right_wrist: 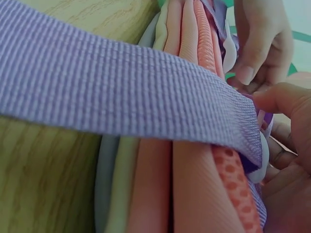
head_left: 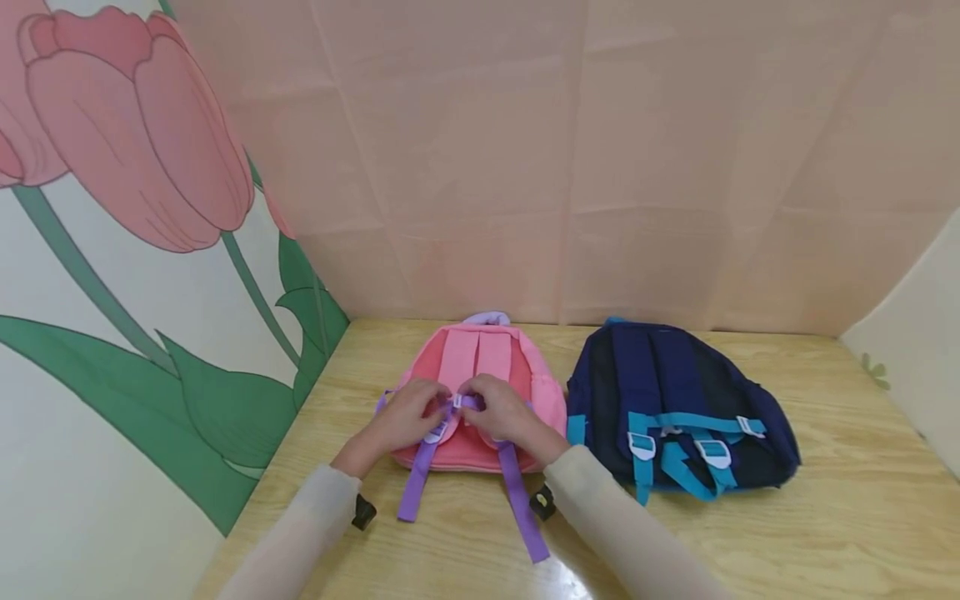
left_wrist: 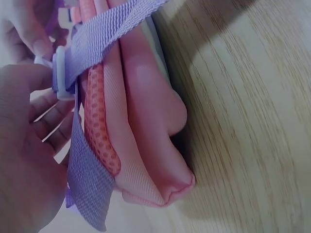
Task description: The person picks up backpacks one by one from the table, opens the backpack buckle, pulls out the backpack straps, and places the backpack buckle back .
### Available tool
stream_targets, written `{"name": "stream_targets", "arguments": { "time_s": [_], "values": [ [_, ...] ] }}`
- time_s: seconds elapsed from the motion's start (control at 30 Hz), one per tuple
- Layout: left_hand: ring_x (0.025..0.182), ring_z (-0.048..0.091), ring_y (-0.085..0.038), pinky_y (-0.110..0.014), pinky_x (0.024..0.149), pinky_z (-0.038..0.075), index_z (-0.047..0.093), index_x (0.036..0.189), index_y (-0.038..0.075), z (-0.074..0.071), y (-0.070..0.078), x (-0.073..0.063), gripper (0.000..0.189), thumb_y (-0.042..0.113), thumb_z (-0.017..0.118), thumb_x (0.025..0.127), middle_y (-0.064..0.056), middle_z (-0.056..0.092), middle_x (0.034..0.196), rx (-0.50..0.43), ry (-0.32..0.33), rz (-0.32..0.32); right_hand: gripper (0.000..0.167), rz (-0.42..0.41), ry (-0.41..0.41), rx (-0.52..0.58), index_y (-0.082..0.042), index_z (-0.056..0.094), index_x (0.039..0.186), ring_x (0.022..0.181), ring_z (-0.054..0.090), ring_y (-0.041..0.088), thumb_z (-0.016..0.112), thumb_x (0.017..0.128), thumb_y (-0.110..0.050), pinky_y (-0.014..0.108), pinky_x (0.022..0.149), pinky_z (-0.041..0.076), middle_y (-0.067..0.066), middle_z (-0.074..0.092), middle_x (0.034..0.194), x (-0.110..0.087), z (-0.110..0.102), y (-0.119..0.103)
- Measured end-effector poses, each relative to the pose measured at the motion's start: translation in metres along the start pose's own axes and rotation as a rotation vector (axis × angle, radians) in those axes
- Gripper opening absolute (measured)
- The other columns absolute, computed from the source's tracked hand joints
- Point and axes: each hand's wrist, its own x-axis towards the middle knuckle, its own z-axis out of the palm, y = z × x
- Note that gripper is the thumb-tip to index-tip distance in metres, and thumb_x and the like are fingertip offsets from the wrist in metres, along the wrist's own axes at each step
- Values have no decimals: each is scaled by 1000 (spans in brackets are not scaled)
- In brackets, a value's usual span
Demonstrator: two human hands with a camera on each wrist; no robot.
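Note:
A pink backpack [head_left: 550, 398] lies on the table with its shoulder straps facing up. Over its middle, a small white buckle [head_left: 457, 402] sits on a narrow purple strap [head_left: 471, 402] between the two hands. My left hand [head_left: 405, 414] pinches this strap at the buckle's left side, while my right hand [head_left: 501, 407] pinches it at the right. Two loose purple webbing ends [head_left: 417, 487] hang toward the front edge. In the left wrist view, a white strap adjuster [left_wrist: 60, 73] shows beside the left fingers. Wide purple webbing [right_wrist: 121, 87] crosses the right wrist view. The fingertips are partly hidden.
To the right stands a dark blue backpack [head_left: 727, 375] with turquoise straps [head_left: 675, 467] and white adjusters. Behind both bags hangs a pinkish cloth [head_left: 480, 167]. A tulip-painted wall [head_left: 135, 275] borders the wooden table [head_left: 847, 517] on the left.

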Motion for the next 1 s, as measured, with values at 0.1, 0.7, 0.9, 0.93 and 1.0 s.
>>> {"name": "stream_targets", "arguments": {
  "time_s": [0.1,0.7,0.9,0.93,1.0],
  "values": [
    [114,55,-20,-42,98,47,64,123,9,3,1,2,31,20,72,95,-3,65,118,12,-9,20,23,-16,-2,-8,-12,70,113,91,57,15,75,91,-15,33,83,51,-1,63,102,-1,-2,0],
    [107,63,-19,-40,94,53,68,117,8,10,11,10,22,16,70,97,-4,68,112,-39,-7,2,26,-33,10,15,-9,70,113,90,57,16,77,88,-11,35,85,52,1,64,100,-6,-12,-1],
    [105,63,-18,-39,93,53,69,116,9,8,11,11,21,17,71,97,-3,68,111,-59,-12,-7,26,-29,0,17,-8,70,114,90,57,16,76,88,-11,35,85,52,1,64,100,-8,-16,-1],
    [106,63,-17,-39,93,53,69,117,10,8,10,11,22,18,71,97,-2,68,111,-58,-15,-9,26,-26,-3,17,-8,70,114,91,57,16,76,89,-11,34,85,52,1,64,100,-8,-16,-1],
    [106,63,-17,-38,93,53,69,117,11,8,9,11,22,19,71,97,-1,68,111,-57,-19,-12,25,-27,-6,22,-8,70,113,91,57,16,76,89,-11,35,85,52,0,64,101,-8,-17,1]
  ]
}}
